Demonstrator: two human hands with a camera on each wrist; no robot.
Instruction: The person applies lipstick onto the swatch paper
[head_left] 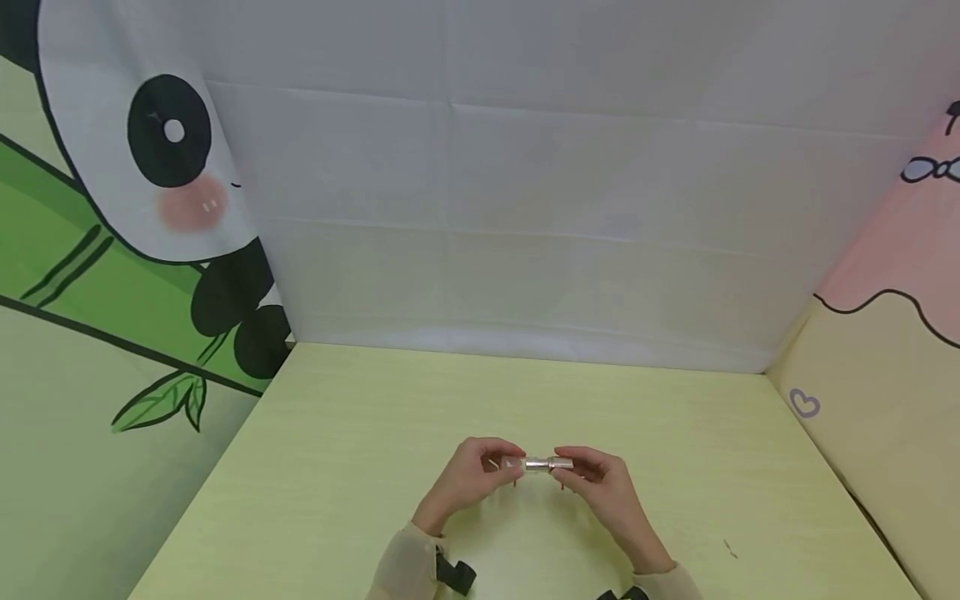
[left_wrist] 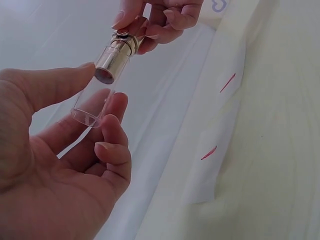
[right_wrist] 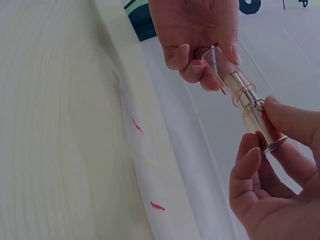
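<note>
A lipstick (head_left: 540,464) with a shiny gold tube lies level between both hands over the table. My left hand (head_left: 474,477) pinches its clear cap (left_wrist: 89,111) between thumb and fingers. The right hand (head_left: 606,487) grips the gold base (right_wrist: 256,121) at the other end. In the wrist views the cap's mouth surrounds the inner metal sleeve (left_wrist: 110,66), while its closed end stands beyond that sleeve. Below the hands, a white paper strip (left_wrist: 202,182) on the table carries two short red marks (right_wrist: 157,206).
The pale yellow table (head_left: 360,417) meets a white creased backdrop (head_left: 562,292) at the back. A panda-printed panel (head_left: 150,233) stands on the left, a pink and cream one (head_left: 892,375) on the right. A small dark mark (head_left: 731,548) lies on the table at right.
</note>
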